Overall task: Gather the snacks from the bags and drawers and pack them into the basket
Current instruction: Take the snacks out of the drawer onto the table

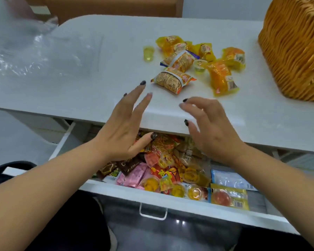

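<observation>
The left hand point(122, 130) is spread wide, fingers straight, and holds nothing. It hangs in the air above the front edge of the counter point(98, 87), with its thumb over the open drawer point(170, 198). The right hand point(209, 128) is just beside it, also holding nothing. Its fingers are loose and a little bent, tips pointing to the left hand. The two hands are apart, with a gap between them.

Under the hands the drawer is pulled out. It is full of snacks point(163, 169): small jelly cups, pink packets, brown packets, a red and orange bag, and a yellow packet with a red round thing at the front right. A handle point(153, 213) hangs on the front of the drawer.

On the counter past the fingertips lies a pile of snacks. The nearest one is a cracker pack point(172, 80), close to the left hand's fingertips but not touching. Behind it is another cracker pack point(180, 60). Around them lie yellow and orange packets point(220, 79) and a few small jelly cups; one yellow jelly cup point(148, 53) sits alone to the left of the pile.

The basket point(294, 48) stands at the right end of the counter, near the pile. What is inside cannot be seen. A clear plastic bag point(25, 49) lies at the far left of the counter.
</observation>
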### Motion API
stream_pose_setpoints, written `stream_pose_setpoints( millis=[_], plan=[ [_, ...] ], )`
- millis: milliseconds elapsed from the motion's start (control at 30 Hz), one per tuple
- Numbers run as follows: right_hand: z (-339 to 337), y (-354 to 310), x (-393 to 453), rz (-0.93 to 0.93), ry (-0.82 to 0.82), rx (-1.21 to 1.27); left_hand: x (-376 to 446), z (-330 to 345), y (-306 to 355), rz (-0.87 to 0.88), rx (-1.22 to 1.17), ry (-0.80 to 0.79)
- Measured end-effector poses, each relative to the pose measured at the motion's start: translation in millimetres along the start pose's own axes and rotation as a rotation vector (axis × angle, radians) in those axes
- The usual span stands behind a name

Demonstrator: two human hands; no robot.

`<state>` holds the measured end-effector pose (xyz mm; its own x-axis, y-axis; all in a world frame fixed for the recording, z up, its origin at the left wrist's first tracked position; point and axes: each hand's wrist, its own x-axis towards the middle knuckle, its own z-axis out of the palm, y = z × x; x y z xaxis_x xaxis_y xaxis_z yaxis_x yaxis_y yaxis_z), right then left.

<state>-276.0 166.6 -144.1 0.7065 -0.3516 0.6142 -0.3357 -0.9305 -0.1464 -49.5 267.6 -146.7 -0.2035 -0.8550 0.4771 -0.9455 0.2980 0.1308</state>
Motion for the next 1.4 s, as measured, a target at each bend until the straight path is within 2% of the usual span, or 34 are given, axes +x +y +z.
stream_pose_setpoints(
  millis=[100, 133, 233, 300, 367, 500, 567, 800, 967, 1033, 1100, 1200, 1400],
  plan=[
    [2, -37, -4, -0.021, -0.42, 0.212, -22, -7, 1, 0.082, 0.162, -0.022],
    [7, -44, -10, -0.035, -0.509, 0.241, -28, -8, 2, 0.111, 0.205, -0.044],
    [26, -48, -35, -0.057, -0.63, 0.197, -45, -4, 3, 0.224, 0.251, -0.19],
    [35, -43, -44, -0.007, -0.674, 0.098, -54, 3, 2, 0.211, 0.187, -0.325],
    [39, -43, -46, 0.075, -0.737, -0.014, -56, 8, 4, 0.05, 0.101, -0.451],
    [44, -51, -44, 0.164, -0.897, -0.041, -57, 20, -7, -0.446, 0.085, -0.688],
    [51, -54, -44, 0.185, -0.965, -0.03, -58, 24, -16, -0.568, 0.034, -0.752],
    [82, -64, -22, 0.36, -1.091, 0.056, -41, 50, -28, -0.656, 0.047, -0.869],
    [75, -72, -23, 0.217, -1.126, 0.111, -39, 55, -26, -0.565, -0.039, -0.964],
    [73, -75, -28, 0.172, -1.154, 0.089, -40, 55, -24, -0.592, -0.078, -0.985],
    [72, -77, -30, 0.205, -1.17, 0.062, -43, 56, -24, -0.624, -0.075, -0.994],
    [71, -78, -30, 0.26, -1.144, 0.03, -45, 55, -23, -0.616, -0.077, -1.002],
    [70, -75, -34, 0.296, -1.006, 0.072, -48, 45, -24, -0.545, -0.096, -0.88]
  ],
)
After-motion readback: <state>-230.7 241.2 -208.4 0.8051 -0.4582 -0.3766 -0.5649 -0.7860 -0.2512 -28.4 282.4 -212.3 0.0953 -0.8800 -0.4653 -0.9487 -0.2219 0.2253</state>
